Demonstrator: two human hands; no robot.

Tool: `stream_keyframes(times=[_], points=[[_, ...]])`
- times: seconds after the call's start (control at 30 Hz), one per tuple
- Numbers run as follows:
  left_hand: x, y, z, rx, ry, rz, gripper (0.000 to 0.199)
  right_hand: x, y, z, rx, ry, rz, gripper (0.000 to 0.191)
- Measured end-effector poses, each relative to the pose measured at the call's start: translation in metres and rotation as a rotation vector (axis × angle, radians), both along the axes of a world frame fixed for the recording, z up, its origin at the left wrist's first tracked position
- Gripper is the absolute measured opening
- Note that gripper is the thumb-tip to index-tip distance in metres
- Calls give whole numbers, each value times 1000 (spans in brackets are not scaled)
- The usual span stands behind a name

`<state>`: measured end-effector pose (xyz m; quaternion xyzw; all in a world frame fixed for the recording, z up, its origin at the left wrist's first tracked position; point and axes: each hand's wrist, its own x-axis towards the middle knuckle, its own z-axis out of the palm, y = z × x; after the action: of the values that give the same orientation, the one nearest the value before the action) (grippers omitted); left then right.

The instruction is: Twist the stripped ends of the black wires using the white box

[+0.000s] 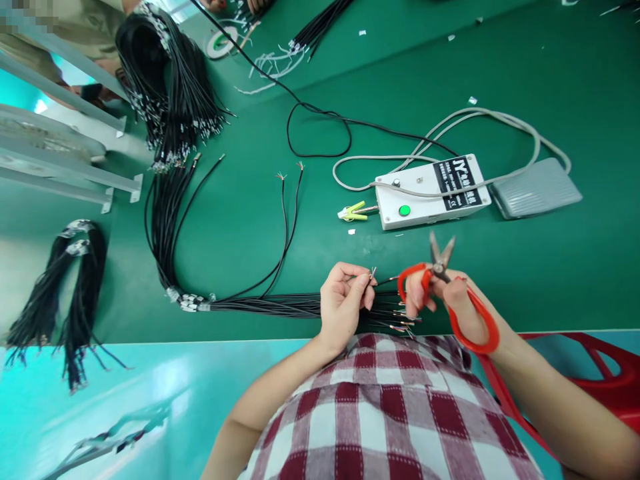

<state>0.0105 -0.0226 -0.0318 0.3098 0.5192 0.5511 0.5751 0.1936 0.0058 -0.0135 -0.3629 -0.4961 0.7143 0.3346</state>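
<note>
My left hand [346, 300] pinches the stripped end of a black cable, and short thin wires [373, 273] poke out past the fingertips. Orange-handled scissors [484, 327] are looped over the fingers and thumb of my right hand [453, 300], their blades apart and pointing away from me. Under and beside my left hand runs a bundle of black cables [270, 304], its stripped ends lying between my hands. White tape [190, 301] binds that bundle at the bend on the left. Two cables [286, 233] stray from it, with bare ends splayed.
A white control box [430, 193] with a green button and yellow-green clip [355, 212] lies beyond my hands, beside a grey foot pedal [537, 188]. Cable bundles hang at the table's left edge [83, 287] and lie at the back left [170, 80]. Another person's hands show at the top.
</note>
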Motion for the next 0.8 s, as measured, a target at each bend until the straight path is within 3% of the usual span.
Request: stream_keyframes(times=[0.07,0.13,0.2,0.43,0.8], points=[[1,0,-2,-8,-4,-9,24,10,-7,4,-185,41,282,66],[2,0,-4,-19,-3,-15,25,11,-14,6,-368,52,423,67],[3,-1,-4,-24,-3,-20,25,7,-17,7,-454,16,439,67],[3,0,-6,7,3,-47,22,-7,-4,14,-457,-208,504,68],[5,-6,-15,36,-3,-42,24,-7,4,22,-525,-283,501,68]])
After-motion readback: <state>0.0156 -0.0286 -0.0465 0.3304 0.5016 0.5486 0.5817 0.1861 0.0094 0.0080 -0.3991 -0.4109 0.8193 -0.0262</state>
